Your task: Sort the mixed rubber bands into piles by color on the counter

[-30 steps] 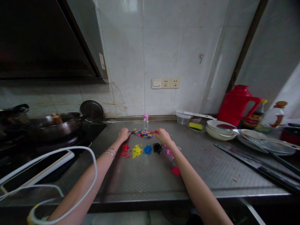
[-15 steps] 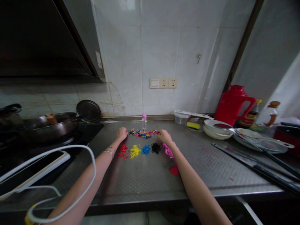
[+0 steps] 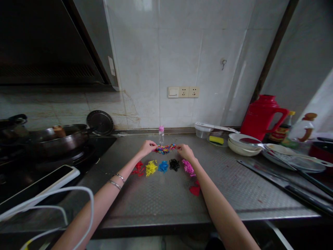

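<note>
A mixed heap of small, many-coloured bands, likely rubber bands, lies on the steel counter. At its left end is my left hand, fingertips drawn together on the heap's edge. My right hand touches the right end with its fingers closed. What either pinches is too small to make out. Nearer to me runs a row of single-colour piles: red bands, yellow bands, blue bands, black bands and pink bands. Behind the heap stands a small clear bottle with a pink top.
A red heart-shaped piece lies beside my right forearm. White cable loops over my left forearm. The stove with a pan is left; bowls, a yellow sponge, a red thermos and a long knife-like tool are right.
My left hand has moved right onto the left end of the mixed heap, which looks narrower. My right hand stays at the right end. The white cable has sunk lower.
</note>
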`<state>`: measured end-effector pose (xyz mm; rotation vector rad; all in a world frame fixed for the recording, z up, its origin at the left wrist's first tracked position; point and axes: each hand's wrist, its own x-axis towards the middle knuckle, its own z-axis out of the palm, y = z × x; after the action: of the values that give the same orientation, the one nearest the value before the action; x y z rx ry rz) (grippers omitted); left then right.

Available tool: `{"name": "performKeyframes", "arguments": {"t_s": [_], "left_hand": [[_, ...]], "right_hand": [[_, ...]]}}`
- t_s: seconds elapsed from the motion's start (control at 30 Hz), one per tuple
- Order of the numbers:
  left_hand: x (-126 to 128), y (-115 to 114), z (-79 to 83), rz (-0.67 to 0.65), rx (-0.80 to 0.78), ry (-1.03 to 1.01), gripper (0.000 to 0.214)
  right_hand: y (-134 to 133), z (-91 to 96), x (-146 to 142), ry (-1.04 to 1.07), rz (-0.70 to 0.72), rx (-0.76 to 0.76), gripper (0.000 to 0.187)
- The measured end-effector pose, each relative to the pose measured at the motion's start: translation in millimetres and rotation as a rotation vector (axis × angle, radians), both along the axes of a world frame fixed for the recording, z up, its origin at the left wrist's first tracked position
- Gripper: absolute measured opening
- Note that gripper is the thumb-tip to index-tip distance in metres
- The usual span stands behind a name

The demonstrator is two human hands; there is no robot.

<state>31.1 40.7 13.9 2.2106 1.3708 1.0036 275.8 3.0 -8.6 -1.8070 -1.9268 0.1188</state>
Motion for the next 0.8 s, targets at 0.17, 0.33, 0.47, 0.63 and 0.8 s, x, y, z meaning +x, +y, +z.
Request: {"name": "performKeyframes", "arguments": {"t_s": [0.17, 0.33, 0.47, 0.63, 0.8], "left_hand": [[16.9, -36.5, 0.0, -0.308, 0.028, 0.166, 0.015], [22.1, -56.8, 0.3, -0.447, -0.045, 0.311, 0.016], [15.4, -54.1, 3.6, -0.429, -0.065, 0.252, 0.02], [-4.3, -35.6, 2.3, -0.264, -0.054, 0.121, 0.021], [-20.8, -18.9, -10.3, -0.115, -0.07, -0.017, 0.024]], "right_hand": [[1.1, -2.6, 0.3, 0.0, 0.003, 0.004, 0.029], [1.4, -4.1, -3.4, -0.008, 0.029, 0.0, 0.03], [2.3, -5.5, -8.0, -0.001, 0.082, -0.001, 0.029], [6.5, -8.9, -13.2, 0.021, 0.131, -0.024, 0.028], [13.1, -9.3, -17.3, 0.009, 0.136, -0.047, 0.029]]}}
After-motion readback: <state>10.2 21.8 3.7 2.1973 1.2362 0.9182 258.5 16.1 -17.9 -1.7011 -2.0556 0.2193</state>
